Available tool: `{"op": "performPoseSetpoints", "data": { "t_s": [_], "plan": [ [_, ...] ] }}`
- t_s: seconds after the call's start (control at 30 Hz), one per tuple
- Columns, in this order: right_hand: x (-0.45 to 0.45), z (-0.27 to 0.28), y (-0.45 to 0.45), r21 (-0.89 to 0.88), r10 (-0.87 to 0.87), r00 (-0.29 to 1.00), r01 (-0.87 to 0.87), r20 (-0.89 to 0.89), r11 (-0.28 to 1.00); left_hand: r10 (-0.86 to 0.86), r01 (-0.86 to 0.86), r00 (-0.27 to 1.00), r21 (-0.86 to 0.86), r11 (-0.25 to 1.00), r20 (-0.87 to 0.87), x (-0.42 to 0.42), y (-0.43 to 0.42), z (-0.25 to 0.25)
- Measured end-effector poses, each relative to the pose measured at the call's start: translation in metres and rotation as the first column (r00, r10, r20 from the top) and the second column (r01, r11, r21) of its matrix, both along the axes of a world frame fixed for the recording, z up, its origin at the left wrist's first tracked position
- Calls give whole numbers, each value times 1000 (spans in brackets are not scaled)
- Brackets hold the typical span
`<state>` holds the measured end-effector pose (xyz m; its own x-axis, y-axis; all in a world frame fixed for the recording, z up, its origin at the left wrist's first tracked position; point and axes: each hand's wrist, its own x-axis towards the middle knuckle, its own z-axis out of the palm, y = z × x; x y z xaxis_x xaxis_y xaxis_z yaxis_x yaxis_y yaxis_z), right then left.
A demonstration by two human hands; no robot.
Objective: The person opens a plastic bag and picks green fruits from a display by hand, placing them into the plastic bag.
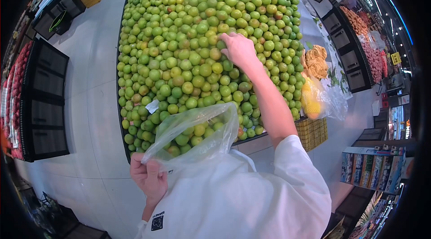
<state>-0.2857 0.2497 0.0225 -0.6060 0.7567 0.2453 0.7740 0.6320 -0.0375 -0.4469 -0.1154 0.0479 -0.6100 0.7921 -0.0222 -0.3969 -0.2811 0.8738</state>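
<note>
A large heap of green plums, some tinged yellow or red, fills the display in front of me. My right hand reaches into the middle of the heap, its thumb and fingers closed around a green plum partly hidden by them. Low on the left, my left hand pinches the edge of a clear plastic bag. The bag's mouth gapes toward the heap, over its near edge. Plums show through the thin film, and I cannot tell whether any lie inside it.
A small white paper lies on the heap. At its right are a brown cloth bundle, yellow netting in plastic and a yellow crate. Dark display stands flank the tiled aisle.
</note>
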Motion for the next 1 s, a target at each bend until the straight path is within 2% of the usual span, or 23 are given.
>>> {"op": "performPoseSetpoints", "data": {
  "t_s": [0.1, 0.13, 0.17, 0.2, 0.23, 0.27, 0.4, 0.43, 0.47, 0.53, 0.57, 0.6, 0.67, 0.73, 0.8, 0.87, 0.93, 0.97, 1.0],
  "plan": [
    [9, 2, 1, -61, 40, 996, -45, -79, 997, 2, -2, 1000, 9, 1000, -3, 1, -1, 0],
    [14, -4, -1, -204, -43, 914, -44, -404, 978, 5, -5, 1000, 16, 1000, -5, 1, -1, 0],
    [18, -8, -3, -335, -163, 727, -97, -667, 937, 14, -14, 1000, 18, 1000, -3, 1, -1, 1],
    [23, -3, -11, -681, -578, 362, -333, -731, 652, 14, -14, 1000, 18, 1000, 5, 1, -2, 1],
    [33, -4, -17, -582, -693, 105, -639, -713, 502, 11, -12, 1000, 15, 1000, 14, 1, -2, 2],
    [41, -7, -24, -350, -814, -114, -863, -569, 365, 17, -17, 1000, 7, 1000, 15, 1, -3, 2],
    [45, 21, -74, -358, -738, -105, -824, -666, 440, -3, 3, 1000, 2, 1000, 12, 1, -1, 1],
    [46, 31, -86, -352, -643, 38, -861, -765, 368, -12, 13, 1000, 8, 1000, -9, 1, 0, 2],
    [47, 43, -100, -358, -515, 170, -887, -840, 291, -17, 17, 1000, 3, 1000, -11, 1, 1, 1],
    [48, 70, -134, -587, -188, 557, -753, -809, 297, -6, 7, 1000, 15, 1000, -5, 1, 2, 0],
    [37, 70, -144, -456, 102, 516, -820, -850, 347, -15, 15, 1000, 12, 1000, -7, 1, 2, -2],
    [20, 69, -154, -315, 386, 445, -880, -808, 355, 4, -4, 1000, 6, 1000, -8, 1, 2, -4],
    [4, 76, -181, -612, 536, 677, -718, -505, 330, 5, -5, 1000, 6, 1000, -9, 1, 3, -4],
    [-14, 57, -200, -578, 568, 738, -657, -364, 483, 55, -55, 998, -25, 998, -13, 1, 2, -3],
    [-28, 21, -208, -558, 501, 768, -636, -398, 533, 39, -40, 999, -19, 999, -20, -1, -2, -5],
    [-30, 10, -206, -537, 444, 783, -622, -435, 570, 41, -41, 999, -14, 999, -28, -2, -2, -5],
    [-30, 8, -204, -369, 470, 786, -608, -401, 703, 39, -40, 999, -30, 999, -10, -2, -4, -3],
    [-29, 6, -199, -368, 470, 787, -608, -400, 704, 39, -39, 999, -28, 999, -10, -1, -2, -2],
    [-26, 5, -194, -288, 504, 765, -627, -400, 723, 55, -56, 998, -21, 998, -32, 0, 1, -2]
  ]
}}
